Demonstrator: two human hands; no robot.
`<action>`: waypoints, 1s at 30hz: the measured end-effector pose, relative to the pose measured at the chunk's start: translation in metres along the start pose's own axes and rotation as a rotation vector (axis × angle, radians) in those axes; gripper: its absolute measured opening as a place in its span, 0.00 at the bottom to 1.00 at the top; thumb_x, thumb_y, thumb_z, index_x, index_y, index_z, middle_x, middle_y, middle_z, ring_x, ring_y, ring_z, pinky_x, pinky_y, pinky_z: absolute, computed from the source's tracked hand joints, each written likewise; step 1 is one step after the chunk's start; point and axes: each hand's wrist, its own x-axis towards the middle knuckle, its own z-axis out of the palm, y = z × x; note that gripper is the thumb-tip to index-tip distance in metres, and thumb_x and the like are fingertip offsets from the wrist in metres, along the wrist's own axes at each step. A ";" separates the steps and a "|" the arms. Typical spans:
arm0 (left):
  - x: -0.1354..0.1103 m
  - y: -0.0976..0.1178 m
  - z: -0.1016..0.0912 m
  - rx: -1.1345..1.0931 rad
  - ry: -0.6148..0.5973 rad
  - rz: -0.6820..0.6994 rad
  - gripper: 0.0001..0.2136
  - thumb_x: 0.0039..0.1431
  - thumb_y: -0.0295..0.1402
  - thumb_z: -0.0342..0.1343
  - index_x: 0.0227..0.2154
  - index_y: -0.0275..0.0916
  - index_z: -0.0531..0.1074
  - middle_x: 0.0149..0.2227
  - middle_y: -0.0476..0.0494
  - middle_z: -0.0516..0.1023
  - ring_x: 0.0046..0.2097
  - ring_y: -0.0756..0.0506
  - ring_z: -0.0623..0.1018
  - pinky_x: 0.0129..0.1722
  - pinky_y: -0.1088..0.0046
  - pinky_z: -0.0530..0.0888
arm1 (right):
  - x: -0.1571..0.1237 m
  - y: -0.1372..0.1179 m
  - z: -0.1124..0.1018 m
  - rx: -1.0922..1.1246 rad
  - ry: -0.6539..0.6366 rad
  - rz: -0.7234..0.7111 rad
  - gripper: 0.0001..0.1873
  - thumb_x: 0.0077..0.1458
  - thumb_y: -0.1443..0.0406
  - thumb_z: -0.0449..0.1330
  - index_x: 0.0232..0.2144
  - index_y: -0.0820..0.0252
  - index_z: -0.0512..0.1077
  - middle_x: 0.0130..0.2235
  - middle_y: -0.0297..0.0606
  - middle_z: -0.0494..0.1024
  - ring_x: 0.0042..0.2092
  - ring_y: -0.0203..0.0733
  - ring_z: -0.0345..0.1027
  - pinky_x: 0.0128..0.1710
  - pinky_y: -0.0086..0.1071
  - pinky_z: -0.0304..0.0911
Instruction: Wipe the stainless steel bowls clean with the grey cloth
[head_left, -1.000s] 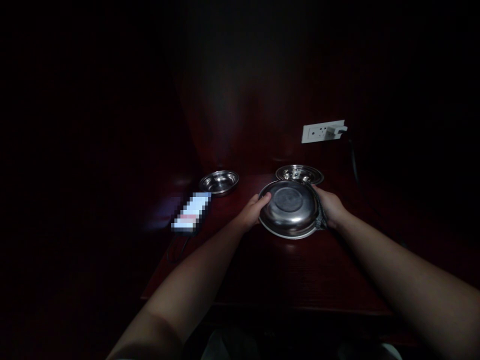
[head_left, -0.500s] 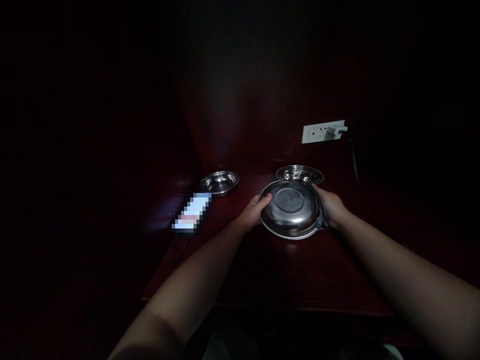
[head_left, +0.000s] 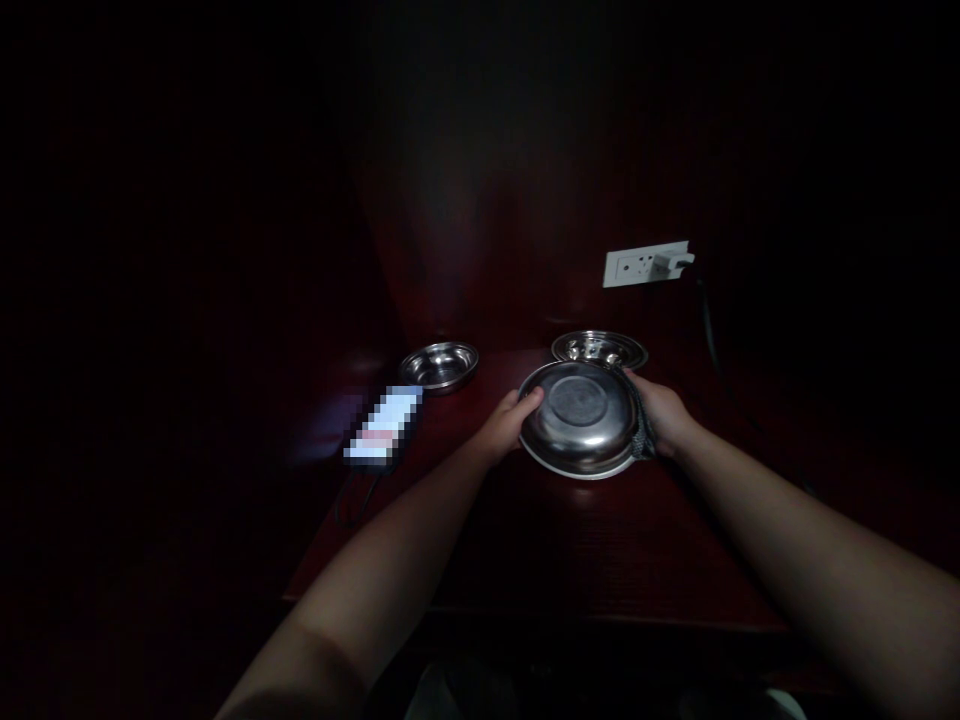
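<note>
Between my hands a shiny metal bowl (head_left: 581,405) is held with its underside facing me. My left hand (head_left: 506,425) is closed on the bowl's left rim, thumb lying over the outside. At the right rim my right hand (head_left: 664,415) presses a dark grey patterned cloth (head_left: 643,430) against the bowl; most of its fingers are hidden behind. Just beyond the held bowl sits a metal dish (head_left: 600,347) with a wide rim, partly covered by it. Another metal bowl (head_left: 439,366) stands upright to the left, apart from both hands.
A lit phone (head_left: 384,428), its screen blurred out, lies on the left of the dark red table (head_left: 577,560), with a thin cord (head_left: 358,505) near it. On the back wall is a white socket plate (head_left: 626,266) holding a plug (head_left: 671,262), with a dark cable (head_left: 708,325) hanging nearby.
Almost nothing differs. Both hands keep the bowl in the same place, and the cloth stays at its right rim.
</note>
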 end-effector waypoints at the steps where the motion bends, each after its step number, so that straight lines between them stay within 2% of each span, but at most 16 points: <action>1: 0.000 0.000 0.000 -0.006 -0.004 0.004 0.18 0.49 0.44 0.58 0.37 0.35 0.71 0.31 0.43 0.78 0.30 0.48 0.77 0.30 0.74 0.71 | 0.001 0.001 0.000 0.002 -0.001 0.002 0.12 0.50 0.59 0.59 0.27 0.65 0.74 0.24 0.40 0.77 0.25 0.37 0.69 0.26 0.28 0.66; 9: -0.003 0.003 0.003 -0.012 0.021 -0.013 0.17 0.50 0.43 0.58 0.37 0.36 0.70 0.31 0.44 0.77 0.29 0.48 0.77 0.29 0.74 0.72 | 0.001 0.001 0.000 -0.007 0.001 0.000 0.12 0.50 0.59 0.59 0.26 0.64 0.74 0.23 0.40 0.77 0.25 0.38 0.70 0.26 0.28 0.66; 18: 0.002 0.002 -0.001 -0.014 -0.021 -0.039 0.20 0.50 0.44 0.58 0.40 0.35 0.69 0.32 0.42 0.77 0.29 0.47 0.77 0.29 0.72 0.73 | -0.001 0.001 0.000 0.004 -0.018 0.010 0.13 0.50 0.59 0.60 0.30 0.65 0.74 0.24 0.39 0.78 0.26 0.38 0.70 0.28 0.30 0.67; 25: 0.001 0.004 -0.004 -0.017 -0.098 -0.037 0.18 0.51 0.46 0.56 0.35 0.34 0.72 0.28 0.43 0.77 0.27 0.49 0.76 0.28 0.73 0.71 | -0.001 0.000 -0.002 -0.012 -0.041 0.030 0.12 0.49 0.59 0.61 0.29 0.64 0.74 0.24 0.39 0.78 0.26 0.40 0.71 0.28 0.31 0.67; 30: 0.000 0.005 -0.004 -0.011 -0.126 -0.027 0.18 0.51 0.45 0.56 0.36 0.34 0.72 0.28 0.44 0.77 0.27 0.49 0.76 0.32 0.72 0.71 | -0.001 -0.001 -0.003 -0.022 -0.078 0.046 0.13 0.48 0.58 0.61 0.30 0.64 0.74 0.23 0.40 0.77 0.26 0.41 0.71 0.26 0.31 0.66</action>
